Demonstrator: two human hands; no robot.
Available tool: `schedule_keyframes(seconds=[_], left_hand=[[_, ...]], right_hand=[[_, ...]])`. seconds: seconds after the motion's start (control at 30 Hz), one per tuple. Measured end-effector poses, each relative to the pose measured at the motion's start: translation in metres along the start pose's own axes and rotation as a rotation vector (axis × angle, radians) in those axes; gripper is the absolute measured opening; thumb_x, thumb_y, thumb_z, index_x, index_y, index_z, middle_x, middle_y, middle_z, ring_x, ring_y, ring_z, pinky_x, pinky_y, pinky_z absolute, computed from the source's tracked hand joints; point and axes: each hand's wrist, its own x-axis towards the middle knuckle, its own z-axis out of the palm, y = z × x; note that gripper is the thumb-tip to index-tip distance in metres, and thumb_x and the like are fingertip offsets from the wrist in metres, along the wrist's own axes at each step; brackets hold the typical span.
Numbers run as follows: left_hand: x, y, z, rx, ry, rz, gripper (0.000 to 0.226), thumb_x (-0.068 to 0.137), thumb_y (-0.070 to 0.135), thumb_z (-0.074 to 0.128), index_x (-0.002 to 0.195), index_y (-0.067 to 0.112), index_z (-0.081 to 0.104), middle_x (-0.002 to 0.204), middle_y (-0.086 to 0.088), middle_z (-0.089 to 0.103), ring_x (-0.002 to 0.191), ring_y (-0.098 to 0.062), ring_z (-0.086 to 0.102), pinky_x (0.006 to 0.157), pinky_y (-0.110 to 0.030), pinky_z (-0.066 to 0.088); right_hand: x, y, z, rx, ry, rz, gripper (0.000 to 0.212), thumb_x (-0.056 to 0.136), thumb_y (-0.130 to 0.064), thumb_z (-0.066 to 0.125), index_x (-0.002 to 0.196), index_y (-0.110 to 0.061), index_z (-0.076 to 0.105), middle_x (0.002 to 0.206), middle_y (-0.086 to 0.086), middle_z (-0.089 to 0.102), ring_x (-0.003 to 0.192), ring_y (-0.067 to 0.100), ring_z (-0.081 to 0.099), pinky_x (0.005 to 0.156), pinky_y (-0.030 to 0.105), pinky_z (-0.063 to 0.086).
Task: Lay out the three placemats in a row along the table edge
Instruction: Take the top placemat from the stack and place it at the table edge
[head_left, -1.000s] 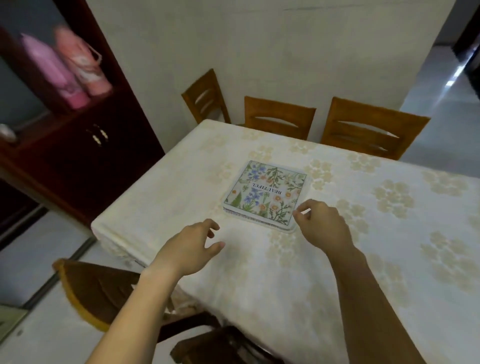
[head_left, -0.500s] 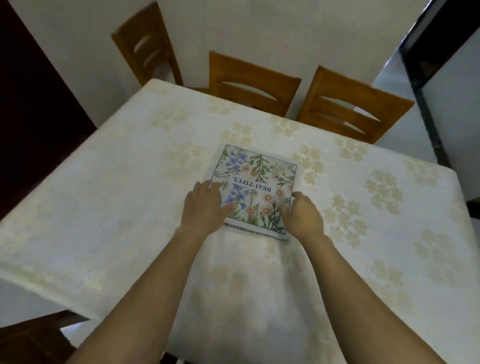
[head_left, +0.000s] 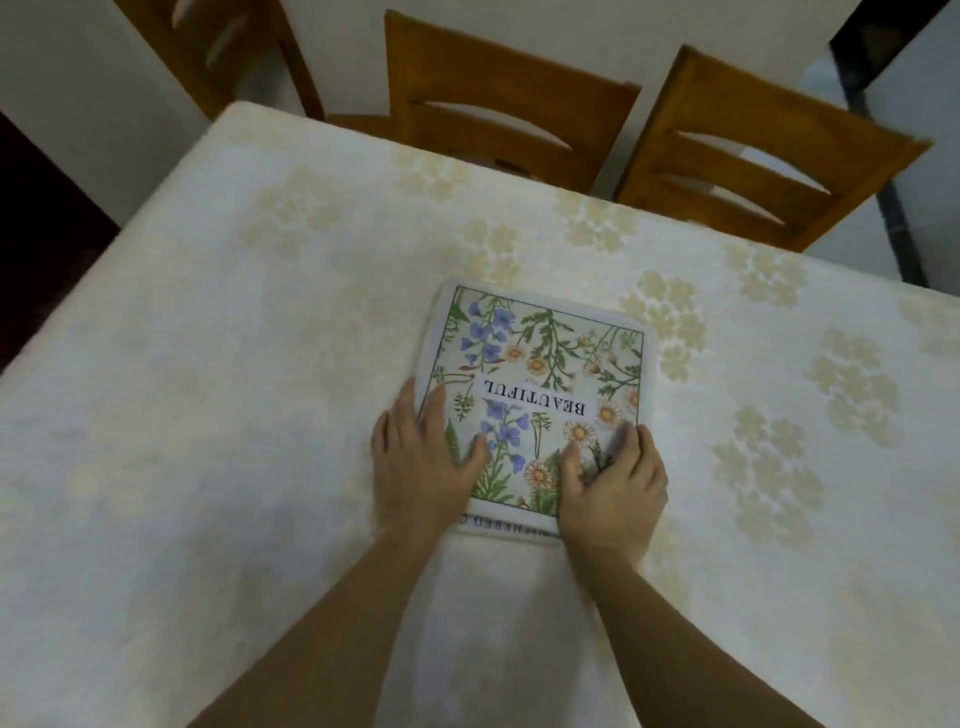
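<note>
A stack of square floral placemats (head_left: 540, 374) lies in the middle of the table, the top one printed with flowers and the word BEAUTIFUL upside down to me. A lower mat's printed edge shows along the near side. My left hand (head_left: 423, 462) rests flat on the stack's near left corner, thumb on the top mat. My right hand (head_left: 613, 483) covers the near right corner, its fingers curled at the mat's edge. How many mats lie in the stack is hidden.
The table carries a cream tablecloth (head_left: 208, 415) with pale flower patterns. Three wooden chairs stand along the far side: one (head_left: 218, 47) at the left, one (head_left: 498, 109) in the middle, one (head_left: 753, 156) at the right. A white wall is behind them.
Both hands went from hovering near the stack to lying on its near corners. My head has come closer and looks more steeply down; the cabinet at the left has left the view.
</note>
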Motion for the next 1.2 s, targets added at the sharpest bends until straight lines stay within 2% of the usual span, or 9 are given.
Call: schedule_keyframes(seconds=[0.27, 0.5, 0.67, 0.77, 0.9, 1.0, 1.07, 1.13, 1.2], left_hand=[[-0.005, -0.001, 0.004, -0.032, 0.178, 0.065, 0.053, 0.085, 0.049, 0.057, 0.131, 0.021, 0.055, 0.134, -0.008, 0.046, 0.120, -0.028, 0.048, 0.099, -0.042, 0.036], [-0.008, 0.002, -0.004, -0.136, 0.168, 0.004, 0.039, 0.085, 0.038, 0.061, 0.122, 0.030, 0.054, 0.108, -0.004, 0.049, 0.084, -0.025, 0.055, 0.070, -0.036, 0.054], [-0.005, 0.000, -0.021, -0.105, 0.013, 0.006, 0.031, 0.098, 0.034, 0.050, 0.126, 0.023, 0.055, 0.110, -0.009, 0.052, 0.079, -0.030, 0.061, 0.066, -0.038, 0.054], [-0.035, 0.004, -0.046, -0.202, -0.066, -0.003, 0.031, 0.102, 0.028, 0.043, 0.132, 0.022, 0.050, 0.121, -0.003, 0.052, 0.089, -0.026, 0.064, 0.066, -0.032, 0.050], [-0.116, 0.000, -0.075, -0.506, -0.201, -0.146, 0.053, 0.100, 0.025, 0.051, 0.146, 0.036, 0.027, 0.122, 0.010, 0.059, 0.097, -0.013, 0.066, 0.077, -0.031, 0.055], [-0.180, -0.015, -0.087, -0.690, -0.316, -0.389, 0.079, 0.094, 0.019, 0.063, 0.152, 0.031, 0.010, 0.126, 0.012, 0.052, 0.104, -0.013, 0.063, 0.078, -0.023, 0.055], [-0.208, -0.025, -0.091, -0.702, -0.367, -0.538, 0.076, 0.090, 0.020, 0.070, 0.151, 0.024, 0.024, 0.133, 0.007, 0.054, 0.107, -0.015, 0.060, 0.080, -0.022, 0.052], [-0.225, -0.028, -0.096, -0.671, -0.427, -0.576, 0.057, 0.089, 0.027, 0.070, 0.140, 0.025, 0.045, 0.127, 0.003, 0.062, 0.109, -0.019, 0.062, 0.087, -0.029, 0.052], [-0.230, -0.029, -0.104, -0.696, -0.488, -0.582, 0.034, 0.090, 0.031, 0.067, 0.123, 0.027, 0.061, 0.116, 0.004, 0.067, 0.106, -0.018, 0.065, 0.086, -0.030, 0.052]], right_hand=[[-0.002, -0.004, -0.004, 0.006, -0.044, 0.051, 0.070, 0.091, -0.055, 0.046, 0.148, -0.018, 0.033, 0.155, 0.018, 0.032, 0.138, 0.036, 0.033, 0.113, 0.050, 0.029], [-0.004, 0.000, 0.004, 0.016, 0.053, 0.030, 0.060, 0.087, -0.048, 0.049, 0.137, -0.016, 0.044, 0.143, 0.018, 0.039, 0.126, 0.037, 0.037, 0.105, 0.050, 0.033], [-0.004, -0.002, 0.001, -0.042, -0.025, 0.003, 0.059, 0.089, -0.044, 0.044, 0.138, -0.012, 0.037, 0.146, 0.022, 0.035, 0.128, 0.040, 0.035, 0.108, 0.053, 0.031], [-0.014, 0.005, -0.013, -0.014, -0.125, -0.024, 0.059, 0.093, -0.041, 0.044, 0.143, -0.010, 0.037, 0.150, 0.024, 0.033, 0.131, 0.041, 0.033, 0.110, 0.053, 0.029], [-0.059, 0.040, -0.046, 0.151, -0.115, 0.042, 0.055, 0.088, -0.032, 0.059, 0.134, -0.007, 0.045, 0.129, 0.025, 0.049, 0.112, 0.042, 0.046, 0.094, 0.050, 0.042], [-0.091, 0.074, -0.072, 0.276, -0.228, 0.165, 0.053, 0.089, -0.025, 0.062, 0.133, 0.001, 0.045, 0.118, 0.027, 0.055, 0.104, 0.043, 0.055, 0.085, 0.048, 0.050], [-0.111, 0.090, -0.087, 0.300, -0.372, 0.200, 0.046, 0.092, -0.027, 0.059, 0.128, -0.001, 0.048, 0.113, 0.021, 0.061, 0.094, 0.037, 0.061, 0.073, 0.040, 0.053], [-0.136, 0.103, -0.099, 0.307, -0.452, 0.177, 0.035, 0.095, -0.028, 0.056, 0.119, -0.003, 0.053, 0.104, 0.017, 0.066, 0.080, 0.031, 0.060, 0.061, 0.030, 0.045], [-0.163, 0.114, -0.110, 0.345, -0.520, 0.238, 0.032, 0.098, -0.027, 0.054, 0.117, -0.002, 0.054, 0.104, 0.017, 0.068, 0.082, 0.032, 0.062, 0.062, 0.029, 0.043]])
